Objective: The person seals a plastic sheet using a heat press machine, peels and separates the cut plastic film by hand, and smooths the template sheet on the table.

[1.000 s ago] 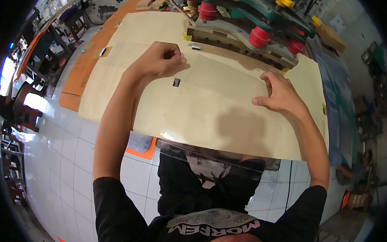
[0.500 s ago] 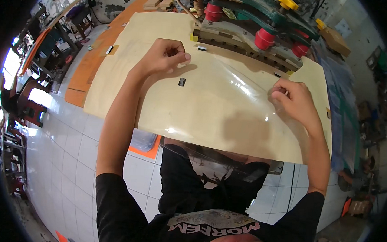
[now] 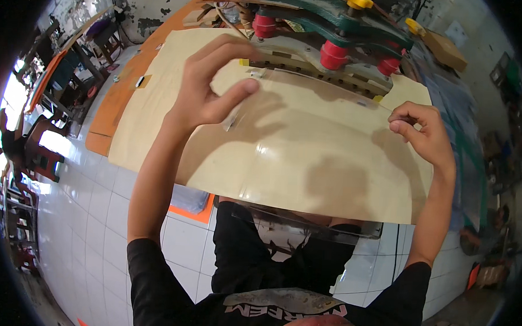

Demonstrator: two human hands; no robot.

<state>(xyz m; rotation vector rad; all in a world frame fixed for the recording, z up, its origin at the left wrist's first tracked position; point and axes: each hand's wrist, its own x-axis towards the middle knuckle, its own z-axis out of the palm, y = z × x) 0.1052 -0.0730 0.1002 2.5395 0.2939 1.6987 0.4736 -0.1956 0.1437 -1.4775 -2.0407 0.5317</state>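
A large clear plastic sheet point(image 3: 307, 159) with a glossy, slightly curved surface is held up over a pale plywood board point(image 3: 151, 110). My left hand point(image 3: 209, 86) pinches the sheet near its upper left, thumb on top and fingers behind. My right hand point(image 3: 423, 134) grips the sheet's right edge between thumb and fingertips. The sheet's near edge point(image 3: 305, 228) hangs above my lap. Both hands cast shadows on the board under the sheet.
A green machine point(image 3: 335, 16) with red rollers and yellow knobs stands at the far edge of the board. An orange panel point(image 3: 110, 112) lies to the left. White floor tiles point(image 3: 92, 226) lie below, with chairs and clutter at the far left.
Both hands have come up toward the camera with the clear sheet, which has lifted off the board and bowed. The left hand's grip has shifted to a raised pinch.
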